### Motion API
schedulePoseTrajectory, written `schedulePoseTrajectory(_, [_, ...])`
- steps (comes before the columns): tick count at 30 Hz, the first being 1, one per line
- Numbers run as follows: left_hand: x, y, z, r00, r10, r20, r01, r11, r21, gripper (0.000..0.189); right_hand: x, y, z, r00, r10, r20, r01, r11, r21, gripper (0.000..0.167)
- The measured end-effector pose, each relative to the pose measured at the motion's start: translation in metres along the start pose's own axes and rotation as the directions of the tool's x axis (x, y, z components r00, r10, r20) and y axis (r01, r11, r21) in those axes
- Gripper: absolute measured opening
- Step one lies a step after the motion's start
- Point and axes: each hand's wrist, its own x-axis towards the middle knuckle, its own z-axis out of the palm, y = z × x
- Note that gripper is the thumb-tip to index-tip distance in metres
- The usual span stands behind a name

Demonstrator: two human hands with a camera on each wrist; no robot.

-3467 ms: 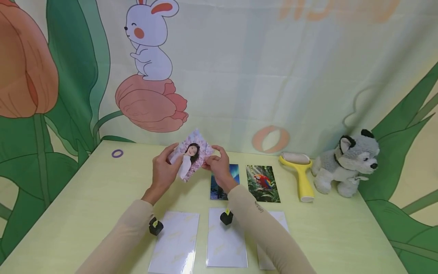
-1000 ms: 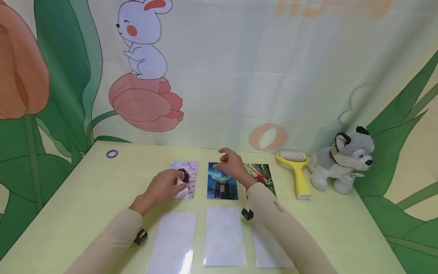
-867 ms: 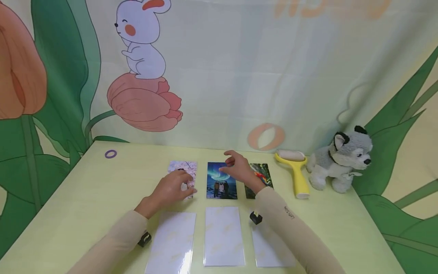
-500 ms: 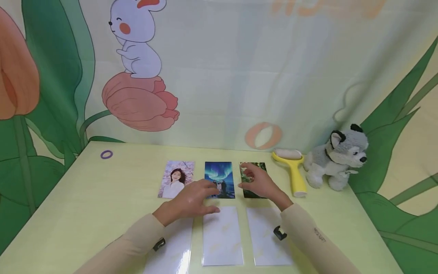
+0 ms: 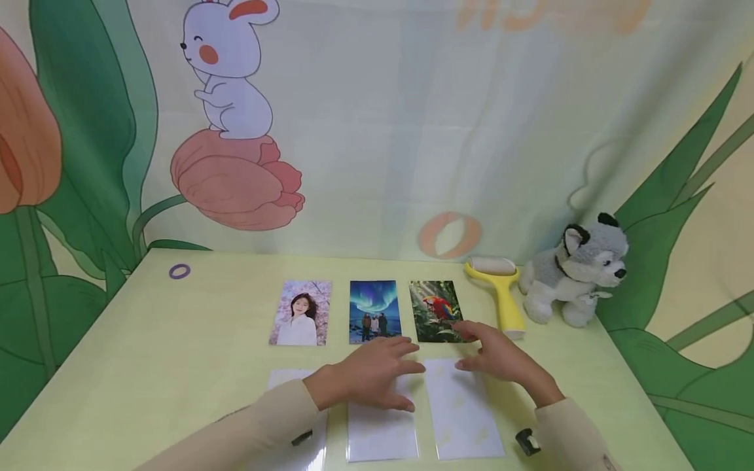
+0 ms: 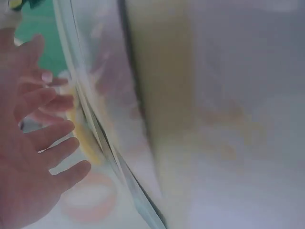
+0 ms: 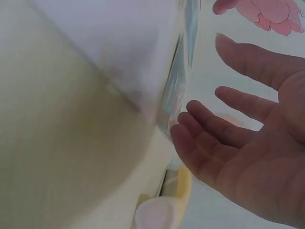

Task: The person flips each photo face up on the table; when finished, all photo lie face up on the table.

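My left hand [image 5: 377, 373] hovers palm down over the middle white sheet [image 5: 383, 441], fingers spread and holding nothing. My right hand [image 5: 497, 353] is beside the right white sheet [image 5: 462, 425], its index finger overlapping the corner of the parrot photo [image 5: 436, 311]. Both wrist views show relaxed, parted fingers with nothing in them. Left of the parrot lies a photo of people under northern lights [image 5: 374, 307], then a portrait photo with pink blossoms [image 5: 299, 314]. The left white sheet [image 5: 285, 378] is partly hidden by my left sleeve.
A yellow-handled roller [image 5: 506, 297] lies right of the photos, with a grey plush dog [image 5: 580, 275] beyond it. A purple ring [image 5: 179, 271] is at the table's back left corner. A printed backdrop [image 5: 353, 131] hangs behind the table.
Both hands held the blossom portrait in the air earliest; it now lies flat at the left of the photo row. The hands have let go and moved rightward and nearer.
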Motion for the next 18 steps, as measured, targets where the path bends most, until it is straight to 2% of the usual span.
schedulePoseTrajectory(4, [0.013,0.018,0.009,0.995,0.085,0.045,-0.088,0.994,0.07,0.064,-0.011,0.007,0.001,1.0,0.0,0.025,0.001,0.999,-0.034,0.069])
schedulePoseTrajectory(9, [0.02,0.033,0.017,0.985,0.154,0.082,-0.162,0.981,0.109,0.069,-0.016,0.014,0.004,1.0,-0.007,0.023,0.009,0.997,-0.08,0.07])
schedulePoseTrajectory(18, [0.026,0.043,0.022,0.977,0.175,0.124,-0.189,0.975,0.114,0.074,-0.015,0.022,0.007,1.0,-0.005,-0.005,0.004,0.988,-0.156,0.071])
